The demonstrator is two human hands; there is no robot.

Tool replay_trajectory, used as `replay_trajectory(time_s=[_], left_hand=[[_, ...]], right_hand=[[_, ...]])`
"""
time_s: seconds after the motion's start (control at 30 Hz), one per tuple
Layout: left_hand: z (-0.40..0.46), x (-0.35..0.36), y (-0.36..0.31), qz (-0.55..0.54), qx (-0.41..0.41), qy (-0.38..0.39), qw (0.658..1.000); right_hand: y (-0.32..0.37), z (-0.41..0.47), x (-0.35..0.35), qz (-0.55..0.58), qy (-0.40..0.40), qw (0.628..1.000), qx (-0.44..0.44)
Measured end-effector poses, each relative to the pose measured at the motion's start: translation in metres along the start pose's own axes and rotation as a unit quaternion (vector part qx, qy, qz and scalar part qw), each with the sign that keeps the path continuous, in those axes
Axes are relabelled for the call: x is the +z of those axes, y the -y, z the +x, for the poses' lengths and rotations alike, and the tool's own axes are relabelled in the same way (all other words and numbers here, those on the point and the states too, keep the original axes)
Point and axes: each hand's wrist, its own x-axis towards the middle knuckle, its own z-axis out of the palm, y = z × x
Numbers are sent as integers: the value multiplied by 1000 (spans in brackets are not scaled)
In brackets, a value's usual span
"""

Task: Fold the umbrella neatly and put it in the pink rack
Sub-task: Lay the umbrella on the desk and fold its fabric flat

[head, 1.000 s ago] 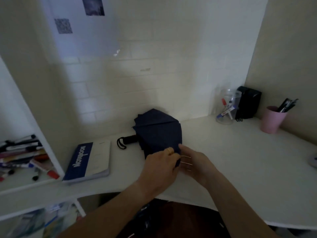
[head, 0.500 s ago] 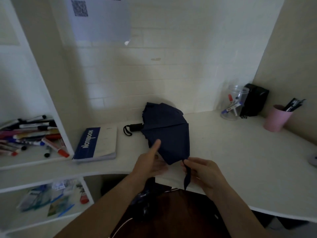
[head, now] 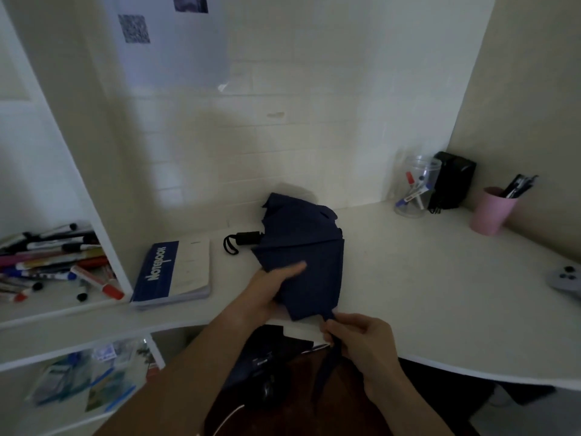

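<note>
— Where's the umbrella sitting?

— The navy umbrella [head: 301,256] lies on the white desk [head: 424,287], its canopy loose and bunched. My left hand [head: 273,284] grips the near left side of the fabric, thumb laid on top, fingers curled underneath where I can't see them.

— And your other hand?

— My right hand [head: 361,338] is at the near edge of the desk, just right of and below the left one, fingertips pressed together on the closing strap [head: 330,350]. That strap leaves the canopy's near corner and hangs down past the desk edge (the lower end fades into the dark).

— What about the handle?

— The black handle [head: 248,238] with its wrist loop pokes out beyond my left hand, toward the wall. Left of that hand is a blue notebook [head: 174,272], flat on the desk.

— Anything to the right?

— Far beyond my right hand, near the corner, stands a pink cup [head: 492,210] with pens in it, then a clear jar [head: 415,190] of markers beside a black box [head: 452,180]. Whether that cup is the rack, I can't tell.
</note>
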Motion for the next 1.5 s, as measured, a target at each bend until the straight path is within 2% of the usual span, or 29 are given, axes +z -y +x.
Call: replay_trajectory(time_s=[0.2, 0.33, 0.4, 0.43, 0.47, 0.5, 0.53, 0.57, 0.6, 0.67, 0.73, 0.8, 0.87, 0.9, 0.93, 1.0, 1.03, 1.1, 1.17, 1.23, 1.4, 1.5], left_hand=[[-31, -28, 30, 197, 12, -112, 974], [-36, -34, 32, 221, 30, -130, 966], [-37, -34, 34, 298, 83, -154, 938], [-37, -33, 36, 368, 145, -188, 899], [-38, -33, 37, 433, 233, -227, 841], [-39, -33, 38, 482, 344, -252, 766], [-38, -32, 37, 517, 440, -248, 691], [-34, -32, 37, 554, 501, -220, 628], [-27, -33, 37, 596, 521, -183, 584], [-11, -42, 40, 693, 453, -117, 549], [-1, -55, 46, 764, 344, -52, 544], [4, -66, 50, 783, 279, -2, 556], [7, -72, 48, 788, 250, 22, 562], [8, -73, 46, 790, 241, 32, 563], [9, -73, 43, 791, 234, 43, 564], [14, -71, 38, 791, 220, 57, 569], [18, -70, 35, 791, 211, 64, 571], [29, -67, 27, 795, 200, 76, 568], [42, -64, 19, 802, 194, 80, 559], [57, -63, 13, 805, 184, 87, 557], [65, -72, 8, 801, 191, 113, 557], [54, -88, 11, 806, 214, 113, 540]], right_hand=[[-33, -11, 3, -8, 5, 999, 38], [-53, -15, -6, 6, -3, 998, 61], [-62, -18, -10, -10, 0, 998, 69], [-67, -19, -11, -13, 1, 997, 70], [-71, -21, -12, -15, -1, 997, 72], [-74, -22, -12, -12, -2, 997, 74], [-78, -23, -12, -10, 0, 997, 76], [-82, -22, -11, -16, 7, 997, 79], [-86, -22, -9, -29, 14, 996, 88], [-93, -22, -7, -51, 34, 992, 112], [-93, -27, -5, -88, 47, 988, 116], [-84, -32, -13, -227, 35, 973, 31], [-54, -29, -18, -403, -51, 904, -131], [-34, -24, -18, -424, -84, 871, -233], [-17, -14, -15, -414, -86, 847, -322], [12, 16, -2, -422, -10, 797, -432], [19, 35, 5, -451, 48, 774, -441], [22, 72, 16, -546, 152, 728, -385], [18, 105, 15, -639, 201, 669, -321], [17, 127, 12, -682, 216, 635, -291], [18, 135, 4, -696, 218, 624, -282], [21, 122, -11, -693, 238, 621, -278]])
